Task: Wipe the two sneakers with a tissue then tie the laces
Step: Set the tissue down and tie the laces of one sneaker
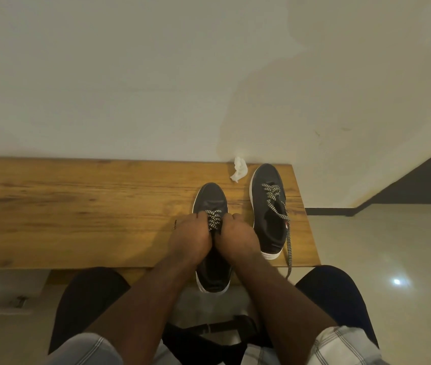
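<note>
Two dark sneakers with white soles stand on a wooden table (77,206). The near sneaker (210,196) lies under both my hands, its heel hanging over the table's front edge. My left hand (190,237) and my right hand (238,239) meet over its tongue, fingers curled round the black-and-white laces (214,219). The far sneaker (268,206) sits to the right with loose laces; one lace end (289,248) hangs over the table's front edge. A crumpled white tissue (239,171) lies by the wall between the two toes.
A pale wall rises directly behind the table. The table's right end is just past the far sneaker, with tiled floor (380,246) beyond. My knees sit below the front edge, and a black strap (225,327) lies between them.
</note>
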